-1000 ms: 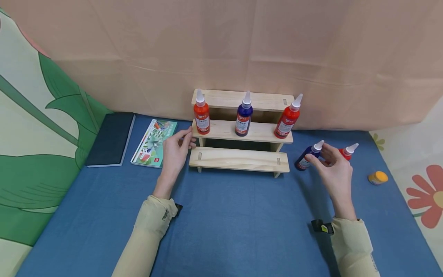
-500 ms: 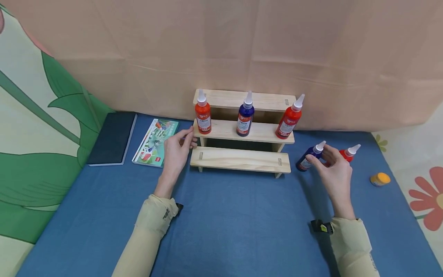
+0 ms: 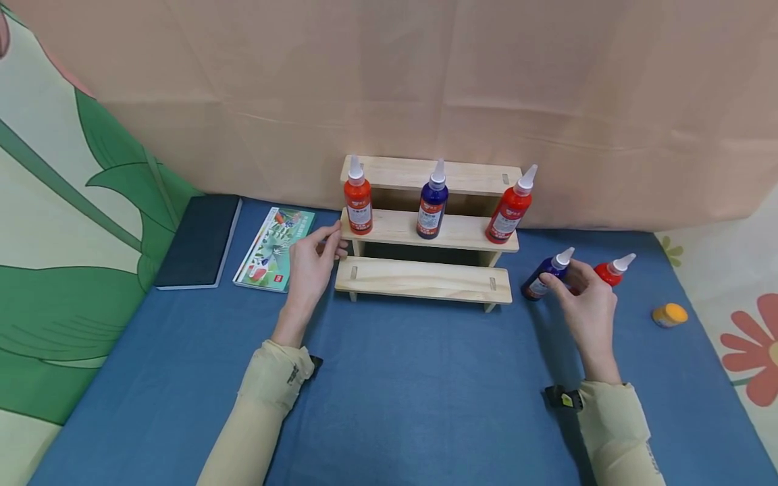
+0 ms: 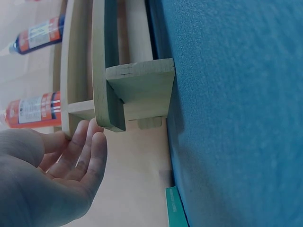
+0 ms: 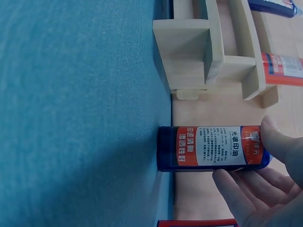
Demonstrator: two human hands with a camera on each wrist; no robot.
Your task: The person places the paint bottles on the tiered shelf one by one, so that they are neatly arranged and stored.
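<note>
A stepped wooden rack (image 3: 425,278) with three tiers stands at the back middle. My left hand (image 3: 311,264) pinches the left end of its middle tier, thumb and fingertips about the board edge in the left wrist view. On that tier stand an orange-red ink bottle (image 3: 358,202), a blue ink bottle (image 3: 432,206) and a red ink bottle (image 3: 509,212) at the right end, all with white nozzle caps. Right of the rack, my right hand (image 3: 586,304) holds another blue ink bottle (image 5: 213,147) near its top, between thumb and fingers. Its base is on the blue cloth.
Another red bottle (image 3: 610,272) stands just behind my right hand, partly hidden. Farther right is a small yellow-capped jar (image 3: 670,314). A dark notebook (image 3: 199,239) and an illustrated green book (image 3: 276,250) lie left of the rack. A beige curtain (image 3: 389,88) hangs behind.
The head view has shifted very slightly. My right hand has eased a little left, so more of the red bottle behind it shows. The left hand keeps its hold on the rack.
</note>
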